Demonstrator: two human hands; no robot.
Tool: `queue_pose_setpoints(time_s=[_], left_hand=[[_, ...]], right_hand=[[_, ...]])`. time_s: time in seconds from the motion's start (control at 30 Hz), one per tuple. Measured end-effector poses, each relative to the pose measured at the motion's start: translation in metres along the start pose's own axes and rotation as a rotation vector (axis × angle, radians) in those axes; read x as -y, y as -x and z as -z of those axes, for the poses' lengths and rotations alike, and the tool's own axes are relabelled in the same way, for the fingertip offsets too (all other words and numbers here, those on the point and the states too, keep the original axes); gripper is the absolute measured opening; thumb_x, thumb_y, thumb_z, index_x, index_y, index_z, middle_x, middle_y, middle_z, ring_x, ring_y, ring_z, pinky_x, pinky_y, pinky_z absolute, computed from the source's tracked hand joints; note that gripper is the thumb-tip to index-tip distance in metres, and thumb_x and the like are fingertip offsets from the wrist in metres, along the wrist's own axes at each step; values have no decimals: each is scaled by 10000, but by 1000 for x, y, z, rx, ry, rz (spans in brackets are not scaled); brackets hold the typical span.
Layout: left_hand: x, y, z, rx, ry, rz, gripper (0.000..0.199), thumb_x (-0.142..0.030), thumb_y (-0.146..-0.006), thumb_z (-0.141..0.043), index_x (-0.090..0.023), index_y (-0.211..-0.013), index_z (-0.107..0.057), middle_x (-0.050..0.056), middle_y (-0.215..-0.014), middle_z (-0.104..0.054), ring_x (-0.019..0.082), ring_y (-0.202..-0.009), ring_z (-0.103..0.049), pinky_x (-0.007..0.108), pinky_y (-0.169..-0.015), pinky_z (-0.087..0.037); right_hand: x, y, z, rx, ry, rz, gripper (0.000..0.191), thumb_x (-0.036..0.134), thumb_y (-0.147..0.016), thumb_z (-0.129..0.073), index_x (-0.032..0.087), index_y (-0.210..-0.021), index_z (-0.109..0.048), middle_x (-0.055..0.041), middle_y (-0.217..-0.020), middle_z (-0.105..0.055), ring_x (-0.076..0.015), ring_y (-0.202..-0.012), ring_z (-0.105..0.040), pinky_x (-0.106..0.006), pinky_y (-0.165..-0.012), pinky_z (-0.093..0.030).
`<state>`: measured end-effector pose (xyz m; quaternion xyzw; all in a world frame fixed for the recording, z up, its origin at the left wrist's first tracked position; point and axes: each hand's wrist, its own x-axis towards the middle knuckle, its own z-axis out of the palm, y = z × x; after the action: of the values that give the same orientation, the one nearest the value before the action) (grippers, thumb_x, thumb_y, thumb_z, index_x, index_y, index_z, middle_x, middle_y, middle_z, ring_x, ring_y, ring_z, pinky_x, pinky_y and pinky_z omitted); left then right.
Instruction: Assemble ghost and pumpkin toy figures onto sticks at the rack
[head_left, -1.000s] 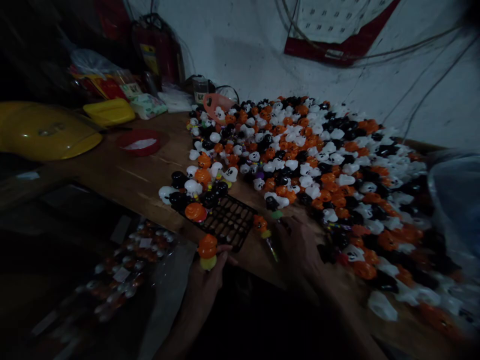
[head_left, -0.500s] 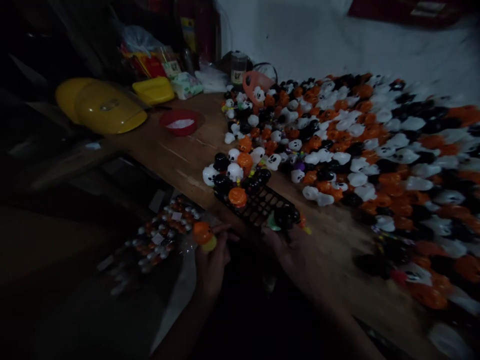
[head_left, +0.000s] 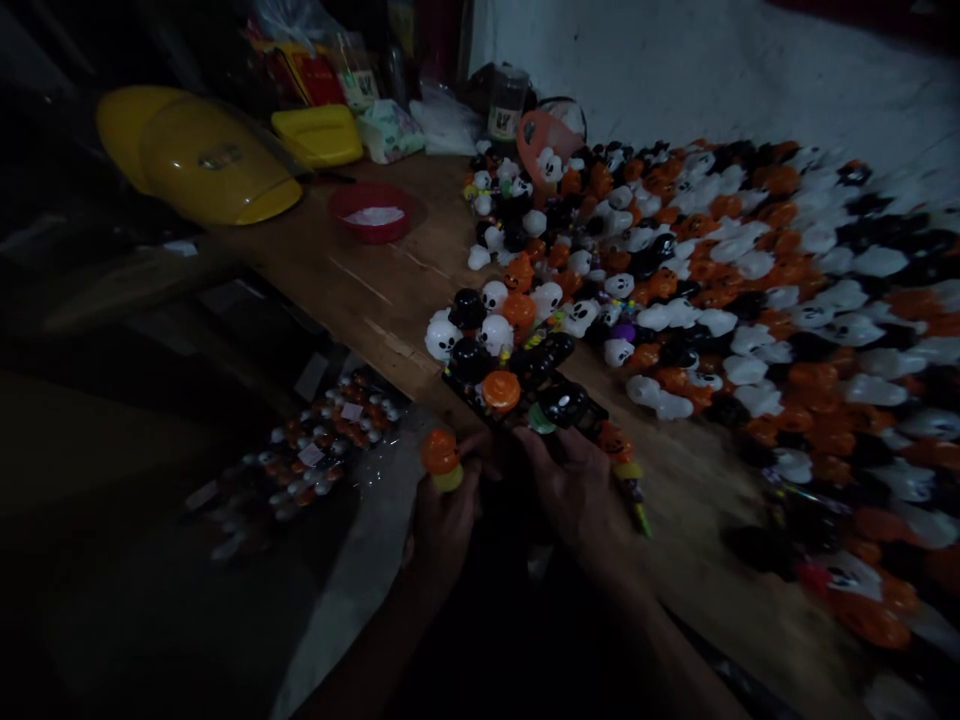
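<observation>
My left hand [head_left: 446, 515] is closed around a pumpkin-topped toy [head_left: 440, 452], orange above a yellow collar; its lower part is hidden in my fingers. Over the near edge of a black grid rack [head_left: 474, 402], my right hand [head_left: 574, 490] grips a black-topped toy [head_left: 564, 404] with a pale green collar. A second pumpkin-topped toy [head_left: 616, 440], with a yellow collar and a colourful stem, sticks out beside that hand; whether the hand holds it I cannot tell. In the rack stand several toys with white ghost [head_left: 496, 334], black and orange tops.
A large heap of ghost, pumpkin and black toys [head_left: 739, 320] covers the right of the wooden table [head_left: 375, 290]. At the back left are a red bowl [head_left: 371, 212], a yellow visor-like object [head_left: 214, 160] and a yellow container [head_left: 319, 135]. Bagged toys [head_left: 330, 435] lie below the table's left edge.
The camera view has shifted, so the table's things sit further right. My right hand has brought the black-topped toy over the rack's near end; the left still holds its pumpkin-topped toy.
</observation>
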<state>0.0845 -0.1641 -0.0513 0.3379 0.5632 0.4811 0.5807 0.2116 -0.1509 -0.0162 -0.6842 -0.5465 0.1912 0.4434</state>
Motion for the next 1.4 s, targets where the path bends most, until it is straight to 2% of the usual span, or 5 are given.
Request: queue_pose_setpoints(time_s=[0.63, 0.93, 1.13, 1.3, 1.4], left_hand=[[-46, 10, -31, 56, -133, -368, 430, -310, -776, -686, -234, -1185, -577, -3, -811, -654, 126, -666, -594, 245, -651, -508], [-55, 3, -37, 11, -365, -496, 470, -352, -797, -664, -236, -1238, -549, -47, -646, -564, 129, -609, -556, 262, -664, -486], [-54, 37, -27, -39, -352, -533, 249, -312, -824, -614, -233, -1060, -611, -19, -699, -615, 120, -638, -573, 236, -632, -464], [-52, 37, -15, -103, -301, -393, 190, -360, -839, -574, -207, -943, -616, -45, -535, -543, 104, -532, -521, 215, -563, -421], [-55, 31, -20, -73, -255, -364, 282, -427, -822, -582, -192, -972, -624, -46, -524, -543, 98, -500, -511, 205, -535, -420]], right_hand=[[-3, 1, 2, 140, -31, 241, 150, 214, -853, -431, 203, -831, -580, -70, -806, -642, -181, -729, -600, -281, -669, -489], [-11, 2, -3, 112, -18, 292, 125, 160, -842, -466, 192, -901, -571, -57, -839, -648, -165, -757, -611, -257, -678, -479], [-1, 14, 32, 149, 47, 285, 158, 201, -926, -446, 179, -1006, -580, -79, -971, -627, -167, -870, -598, -266, -735, -490], [-42, 41, 84, -175, 377, 112, 230, 354, -881, -562, 170, -1016, -596, -91, -967, -633, -209, -849, -600, -334, -743, -489], [-70, 53, 97, -199, 519, 50, 338, 436, -838, -602, 149, -1015, -592, -105, -943, -632, -246, -863, -590, -375, -747, -487]])
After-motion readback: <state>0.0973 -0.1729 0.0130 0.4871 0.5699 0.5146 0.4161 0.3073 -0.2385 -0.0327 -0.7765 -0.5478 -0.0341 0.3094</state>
